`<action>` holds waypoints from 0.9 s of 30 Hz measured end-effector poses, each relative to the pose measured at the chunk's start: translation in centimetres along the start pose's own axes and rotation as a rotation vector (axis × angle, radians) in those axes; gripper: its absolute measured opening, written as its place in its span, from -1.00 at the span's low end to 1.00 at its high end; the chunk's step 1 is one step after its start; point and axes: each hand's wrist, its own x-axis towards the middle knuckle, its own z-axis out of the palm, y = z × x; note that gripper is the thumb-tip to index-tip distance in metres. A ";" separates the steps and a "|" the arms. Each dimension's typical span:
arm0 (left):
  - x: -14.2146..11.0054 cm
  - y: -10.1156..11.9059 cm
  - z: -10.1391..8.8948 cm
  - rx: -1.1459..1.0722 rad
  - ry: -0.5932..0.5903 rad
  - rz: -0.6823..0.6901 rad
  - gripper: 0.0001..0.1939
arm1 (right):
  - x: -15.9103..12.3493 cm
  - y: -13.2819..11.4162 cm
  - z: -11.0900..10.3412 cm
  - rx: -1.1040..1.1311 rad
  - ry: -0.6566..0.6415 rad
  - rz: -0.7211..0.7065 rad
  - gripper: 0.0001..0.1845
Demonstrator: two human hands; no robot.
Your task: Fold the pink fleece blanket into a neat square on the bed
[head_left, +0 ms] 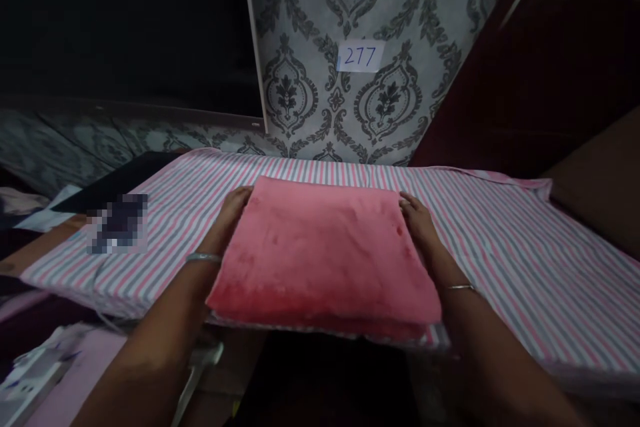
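A pink plush blanket (pixel 325 247), folded into a thick rectangle, lies on the striped cloth at the front edge of the table. My left hand (pixel 235 207) is at its far left side, the fingers pressed to the edge and partly hidden behind it. On the far right side my right hand (pixel 417 217) grips the opposite edge, fingers bent against the fabric. The blanket sits between both hands, its near edge close to the table's front. I cannot tell whether it is lifted at all.
A pink, grey and white striped cloth (pixel 500 267) covers the table. A blurred dark device (pixel 120 223) with a cable lies at left. Behind stand a large dark screen (pixel 125 33) and a patterned wall (pixel 320 113) bearing a paper marked 277 (pixel 361 55). A dark red panel (pixel 530 67) rises at right.
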 end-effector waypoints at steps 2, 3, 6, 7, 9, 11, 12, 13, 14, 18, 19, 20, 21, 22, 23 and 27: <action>-0.3 1.3 -1.0 0.049 0.009 0.017 -0.59 | 0.3 -1.2 -1.1 -0.158 -0.016 -0.085 -0.25; -0.5 2.2 -1.2 0.104 0.001 0.068 -0.52 | 0.6 -2.1 -1.3 -0.249 -0.041 -0.175 -0.24; -2.4 4.9 -0.4 0.421 -0.162 0.373 -0.31 | 0.9 -5.1 -0.2 -0.484 -0.167 -0.436 -0.24; -3.3 5.5 0.3 0.559 -0.245 0.469 -0.26 | 0.6 -5.8 0.8 -0.551 -0.202 -0.475 -0.23; -5.6 5.5 2.0 0.800 -0.377 0.553 -0.20 | -0.8 -6.4 2.9 -0.685 -0.243 -0.470 -0.20; -7.8 4.1 3.5 0.980 -0.417 0.546 -0.20 | -3.3 -5.6 4.8 -0.803 -0.250 -0.393 -0.19; -8.6 3.0 3.9 1.042 -0.409 0.544 -0.21 | -4.7 -4.8 5.4 -0.844 -0.240 -0.360 -0.19; -9.2 1.8 4.1 1.084 -0.394 0.553 -0.22 | -6.0 -3.9 5.8 -0.868 -0.224 -0.345 -0.21; -9.6 0.7 4.1 1.109 -0.378 0.569 -0.23 | -7.3 -3.0 6.0 -0.876 -0.201 -0.350 -0.22; -9.6 -1.7 3.9 1.150 -0.386 0.605 -0.23 | -9.8 -0.7 6.0 -0.835 -0.121 -0.419 -0.23; -9.4 -1.7 3.9 1.162 -0.399 0.598 -0.23 | -9.9 -0.6 6.0 -0.833 -0.121 -0.417 -0.24; -9.2 -1.6 3.9 1.176 -0.410 0.586 -0.23 | -9.7 -0.7 6.0 -0.837 -0.128 -0.410 -0.24; -9.0 -1.3 4.0 1.190 -0.417 0.573 -0.23 | -9.5 -1.0 6.0 -0.846 -0.140 -0.398 -0.25; -8.8 -1.0 4.0 1.200 -0.424 0.561 -0.24 | -9.2 -1.3 6.0 -0.857 -0.154 -0.384 -0.25; -8.7 -0.5 4.0 1.206 -0.437 0.545 -0.24 | -9.0 -1.7 5.9 -0.868 -0.171 -0.368 -0.26; -9.3 2.0 2.7 1.195 -0.549 0.500 -0.28 | -9.8 -3.6 4.6 -0.903 -0.280 -0.324 -0.27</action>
